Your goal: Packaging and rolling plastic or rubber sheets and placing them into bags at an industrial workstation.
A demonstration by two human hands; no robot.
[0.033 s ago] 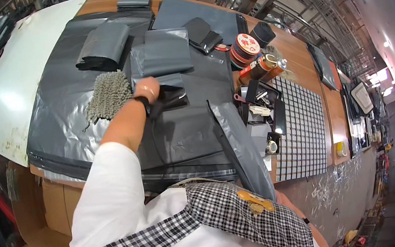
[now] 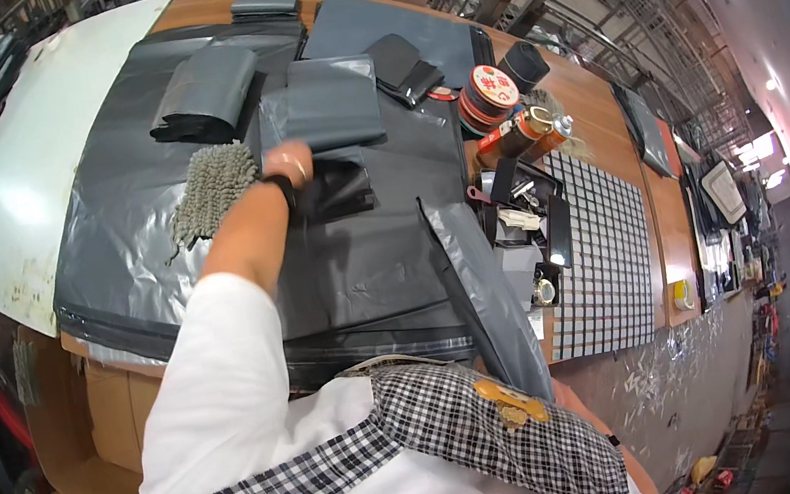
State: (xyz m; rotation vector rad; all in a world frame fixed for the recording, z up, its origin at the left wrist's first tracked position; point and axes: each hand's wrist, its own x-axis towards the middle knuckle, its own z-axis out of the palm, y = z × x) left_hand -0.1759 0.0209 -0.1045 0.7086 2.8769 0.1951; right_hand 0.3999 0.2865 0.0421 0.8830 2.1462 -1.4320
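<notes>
My left hand [image 2: 289,165] reaches out over a table covered with grey plastic mailer bags [image 2: 129,224]. A black band is on its wrist. Its fingers close on the edge of a black folded bag [image 2: 339,190] that lies on the grey sheets. A folded grey mailer [image 2: 334,102] sits just beyond the hand, and a grey shaggy cloth [image 2: 210,187] lies just to its left. My right hand is hidden below my checked apron [image 2: 460,420].
A rolled grey bag [image 2: 207,91] lies at the back left beside a white board [image 2: 20,168]. Right of the hand are a black pouch [image 2: 397,63], red tape rolls [image 2: 486,93], an orange tape dispenser [image 2: 525,133], a checked mat [image 2: 604,258] and a long grey mailer [image 2: 488,300].
</notes>
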